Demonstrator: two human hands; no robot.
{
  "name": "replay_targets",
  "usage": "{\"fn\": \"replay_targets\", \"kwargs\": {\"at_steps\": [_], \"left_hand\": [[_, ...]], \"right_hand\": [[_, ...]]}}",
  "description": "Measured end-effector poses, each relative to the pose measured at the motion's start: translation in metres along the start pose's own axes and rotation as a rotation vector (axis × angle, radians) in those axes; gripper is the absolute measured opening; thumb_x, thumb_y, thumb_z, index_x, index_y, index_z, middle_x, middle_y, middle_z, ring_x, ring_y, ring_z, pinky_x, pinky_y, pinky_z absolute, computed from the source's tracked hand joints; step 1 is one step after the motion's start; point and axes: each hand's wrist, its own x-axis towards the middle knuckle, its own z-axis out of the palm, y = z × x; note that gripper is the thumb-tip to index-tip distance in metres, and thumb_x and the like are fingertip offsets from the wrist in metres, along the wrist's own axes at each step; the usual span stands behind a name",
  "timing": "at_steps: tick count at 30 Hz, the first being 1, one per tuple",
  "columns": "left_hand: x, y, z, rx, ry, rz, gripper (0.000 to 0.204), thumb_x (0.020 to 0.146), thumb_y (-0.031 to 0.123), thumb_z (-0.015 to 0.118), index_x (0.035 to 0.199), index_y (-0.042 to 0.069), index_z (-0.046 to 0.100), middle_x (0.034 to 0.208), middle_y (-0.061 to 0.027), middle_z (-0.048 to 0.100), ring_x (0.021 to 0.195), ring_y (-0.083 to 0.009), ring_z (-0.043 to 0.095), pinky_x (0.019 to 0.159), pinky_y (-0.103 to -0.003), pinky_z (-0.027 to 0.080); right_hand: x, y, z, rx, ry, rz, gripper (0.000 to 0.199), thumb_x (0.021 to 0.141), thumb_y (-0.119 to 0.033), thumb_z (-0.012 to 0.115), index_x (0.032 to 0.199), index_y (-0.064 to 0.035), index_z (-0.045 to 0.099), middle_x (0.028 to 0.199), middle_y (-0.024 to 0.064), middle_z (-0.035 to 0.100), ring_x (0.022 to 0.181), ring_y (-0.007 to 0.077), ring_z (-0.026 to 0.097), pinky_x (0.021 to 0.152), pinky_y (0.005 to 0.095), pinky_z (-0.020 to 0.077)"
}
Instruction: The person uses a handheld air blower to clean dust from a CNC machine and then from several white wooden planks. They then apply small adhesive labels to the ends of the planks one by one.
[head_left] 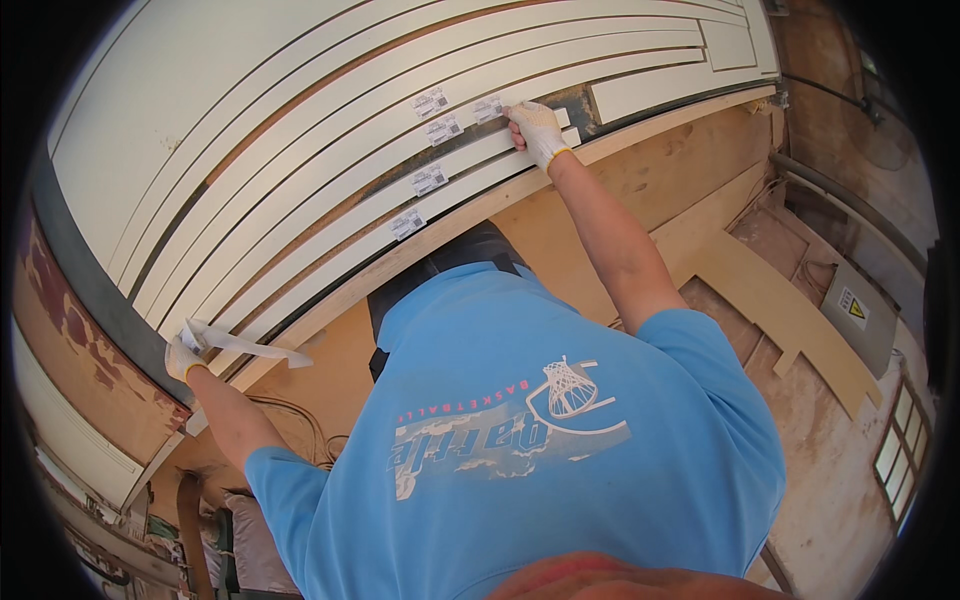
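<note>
My left hand (182, 360), in a white knit glove, is closed around a curling white strip of label backing (255, 346) at the left end of the panels. Reaching out to the far right, my gloved right hand (538, 132) has its fingertips at the edge of a small printed label (487, 108), which lies over a white panel strip. Several more labels sit on neighbouring strips, among them one label (430, 102) farther off and another label (406, 224) nearest my body. The long white panel strips (330, 150) lie side by side with narrow gaps.
A wooden rail (640, 140) runs along the near edge of the work surface. A dark metal edge (100, 270) bounds it on the left. A grey box (858, 315) with a yellow warning sign is at the right, beside a cut tan board (780, 300). Cables (300, 415) hang at lower left.
</note>
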Motion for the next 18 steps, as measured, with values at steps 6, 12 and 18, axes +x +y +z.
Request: {"fn": "replay_targets", "kwargs": {"at_steps": [6,12,18], "left_hand": [[0.009,-0.003,0.0,-0.044,-0.035,-0.01,0.026,0.091,0.012,0.067,0.108,-0.005,0.077,0.103,-0.0113,0.077,0.083,-0.0248,0.072,0.07,-0.04,0.058],[0.027,-0.014,0.021,-0.051,-0.041,0.028,0.029,0.091,0.015,0.069,0.11,-0.007,0.076,0.105,-0.0135,0.077,0.085,-0.0266,0.072,0.076,-0.04,0.058],[0.009,-0.006,-0.011,1.148,-0.093,0.636,0.031,0.085,0.017,0.076,0.116,0.012,0.077,0.116,-0.0012,0.076,0.097,-0.0169,0.071,0.082,-0.035,0.059]], "right_hand": [[0.0,0.002,0.01,0.01,0.03,0.005,0.02,0.1,-0.017,0.07,0.086,-0.013,0.056,0.063,-0.0004,0.049,0.045,0.0118,0.042,0.041,0.031,0.031],[0.004,0.005,0.01,0.012,0.006,-0.012,0.021,0.099,-0.016,0.07,0.085,-0.0132,0.055,0.062,-0.0007,0.048,0.044,0.0117,0.042,0.04,0.0315,0.0312],[0.003,-0.005,-0.002,-0.215,0.136,-0.028,0.029,0.097,-0.025,0.071,0.078,-0.005,0.061,0.059,0.0064,0.055,0.045,0.0181,0.05,0.041,0.0365,0.0403]]}}
